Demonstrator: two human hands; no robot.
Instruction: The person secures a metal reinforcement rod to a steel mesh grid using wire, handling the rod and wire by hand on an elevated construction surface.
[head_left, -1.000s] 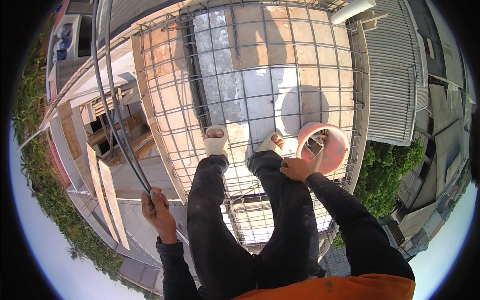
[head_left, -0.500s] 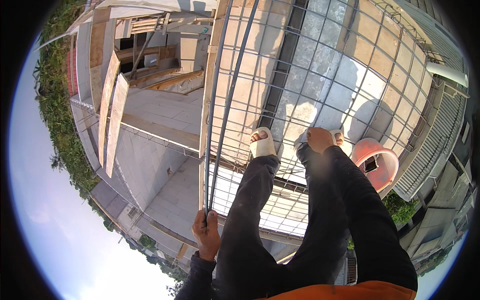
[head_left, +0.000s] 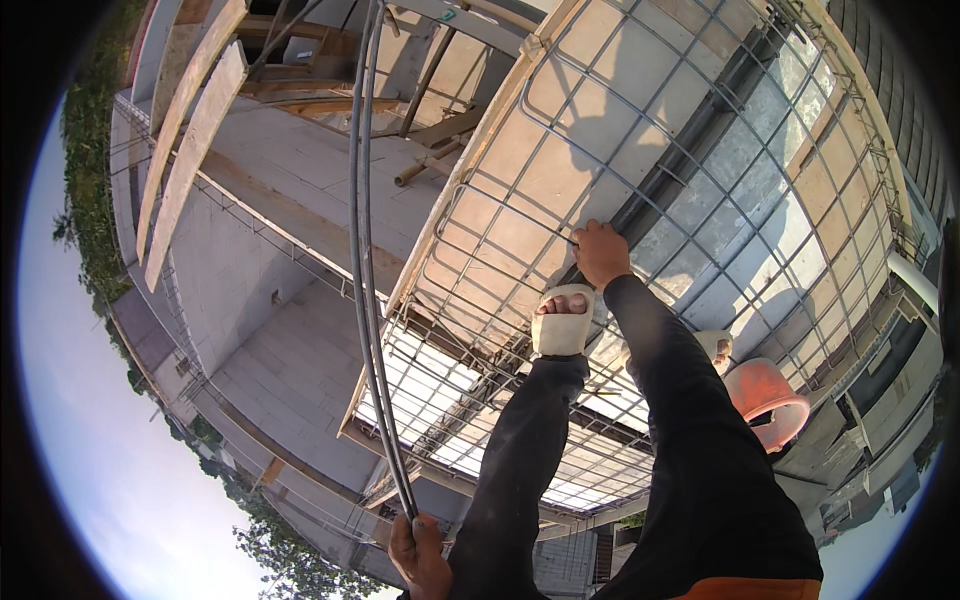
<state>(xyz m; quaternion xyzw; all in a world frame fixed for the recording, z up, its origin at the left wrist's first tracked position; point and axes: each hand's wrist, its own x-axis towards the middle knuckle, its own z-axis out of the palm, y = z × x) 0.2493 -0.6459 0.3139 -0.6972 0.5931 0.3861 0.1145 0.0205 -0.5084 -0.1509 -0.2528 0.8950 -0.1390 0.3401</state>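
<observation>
My left hand (head_left: pixel 420 555) grips two long grey bars (head_left: pixel 370 300), which rise from the bottom past the edge of the deck. Over the steel mesh (head_left: pixel 640 120), my right hand (head_left: pixel 600 255) has its fingers curled down beside a dark channel; whatever is inside them is hidden. Just below that hand is my left foot in a pale sandal (head_left: pixel 560 330); the right sandal (head_left: pixel 716 345) shows partly behind my forearm. A red bucket (head_left: pixel 765 395) sits to the right of my legs, only partly visible.
The meshed deck has a timber edge (head_left: pixel 420 265) beside a lower open level (head_left: pixel 290 330) on the left, with loose planks (head_left: pixel 195 170) and timber framing. A white pipe (head_left: pixel 910 275) and corrugated roofing (head_left: pixel 900 90) lie at the right. Trees and sky show beyond.
My view has swung toward the left edge. My right hand has moved from by my right leg onto the mesh above my left foot. My left hand still holds the bars, now lower in view.
</observation>
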